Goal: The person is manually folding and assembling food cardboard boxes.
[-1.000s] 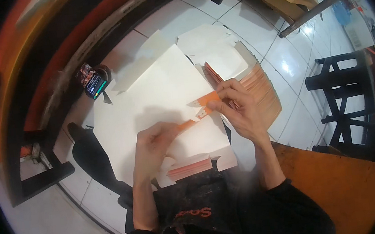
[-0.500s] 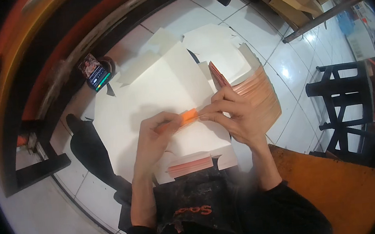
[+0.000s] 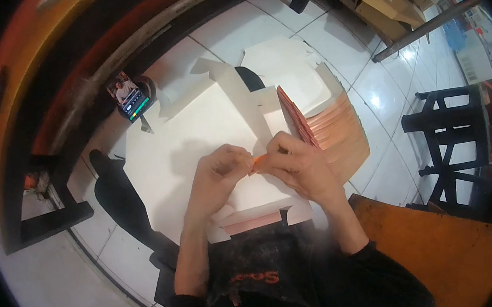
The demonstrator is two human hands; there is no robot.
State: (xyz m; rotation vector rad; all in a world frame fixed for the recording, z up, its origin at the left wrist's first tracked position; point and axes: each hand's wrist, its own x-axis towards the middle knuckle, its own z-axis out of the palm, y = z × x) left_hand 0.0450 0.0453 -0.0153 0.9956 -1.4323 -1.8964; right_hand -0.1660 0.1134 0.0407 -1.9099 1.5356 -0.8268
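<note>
Between the fingertips of both hands is a small orange strip (image 3: 257, 163), mostly covered by the fingers. My left hand (image 3: 217, 178) is closed in a pinch at one end of it. My right hand (image 3: 301, 163) is closed around the other end, with the fingers bent. Both hands hover over the middle of a large white cardboard box blank (image 3: 196, 126) in front of my body. Its side flaps are partly raised, and the right flap shows a reddish outer face (image 3: 297, 116). What the strip is made of I cannot tell.
Beyond it to the right lies a stack of flat cardboard blanks (image 3: 342, 138) on the tiled floor. A lit phone (image 3: 129, 98) leans at the far left. A black stool (image 3: 450, 119), an orange-brown board (image 3: 432, 242) and a brown carton (image 3: 388, 3) are to the right.
My hands have drawn closer together, and less of the orange strip shows. The right flap of the box blank stands more upright, its reddish face more visible.
</note>
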